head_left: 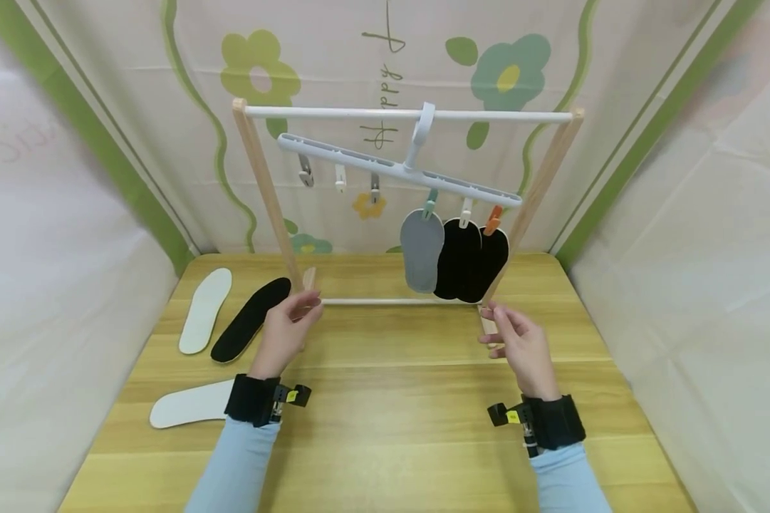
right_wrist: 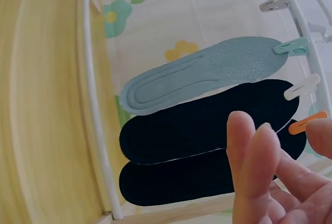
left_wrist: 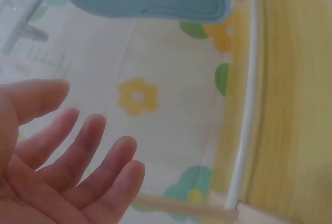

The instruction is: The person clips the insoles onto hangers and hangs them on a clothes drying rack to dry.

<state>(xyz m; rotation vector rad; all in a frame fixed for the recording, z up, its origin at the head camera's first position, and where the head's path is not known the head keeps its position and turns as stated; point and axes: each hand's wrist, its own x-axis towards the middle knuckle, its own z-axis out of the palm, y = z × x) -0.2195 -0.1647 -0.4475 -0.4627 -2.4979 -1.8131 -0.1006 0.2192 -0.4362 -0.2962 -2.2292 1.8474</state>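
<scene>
My left hand (head_left: pixel 288 328) is by the left foot of the rack, its fingers loosely bent and holding nothing in the left wrist view. Nearest to it lies a black insole (head_left: pixel 251 320). The right hand (head_left: pixel 524 349) hovers by the rack's right foot, fingers loosely bent and empty. Above it, a grey insole (head_left: pixel 422 253) and two black insoles (right_wrist: pixel 207 123) hang from a tilted white clip hanger (head_left: pixel 385 167). A green clip (right_wrist: pixel 292 46), a white clip (right_wrist: pixel 302 87) and an orange clip (right_wrist: pixel 307 123) grip them.
The hanger hooks over the white top bar (head_left: pixel 333 112) of a wooden-sided rack (head_left: pixel 266 189). Three unused clips, one a grey clip (head_left: pixel 305 171), dangle on its higher left side. Two white insoles, one a far insole (head_left: pixel 205 311), one a near insole (head_left: pixel 192 404), lie left on the table.
</scene>
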